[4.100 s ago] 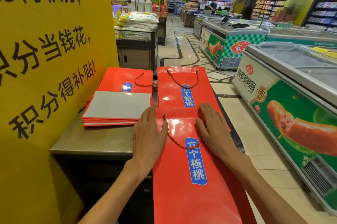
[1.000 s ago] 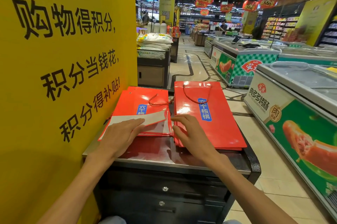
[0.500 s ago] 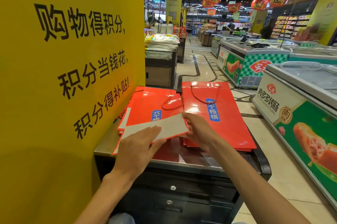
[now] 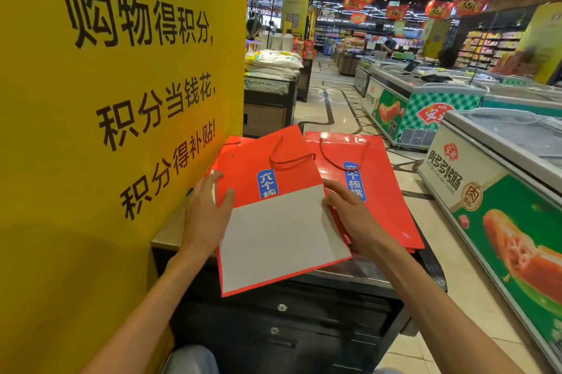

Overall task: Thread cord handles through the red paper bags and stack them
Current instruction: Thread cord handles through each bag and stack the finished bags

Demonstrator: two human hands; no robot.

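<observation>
Head view, supermarket aisle. We see a flat red paper bag lifted at a tilt above the steel desk, its grey folded base panel turned toward the camera and its near corner hanging past the desk's front edge. A red cord handle loops from the bag's top edge, above a blue label. We see nothing inside the bag; it lies folded flat.

To the right, a stack of red bags rests on the desk, the top 1 showing its own cord handle and blue label. Behind the lifted bag, the corner of a further red bag shows beside the yellow sign panel; how many lie there we cannot tell.

The left hand takes the lifted bag's left edge, thumb on the front face, fingers reaching up along the side. The right hand meets the right edge, fingers extended across the grey panel's corner; this grip appears to pinch the edge, though the underside is hidden. Both forearms reach forward from the bottom of the frame.

Chest freezers line the aisle at right.
</observation>
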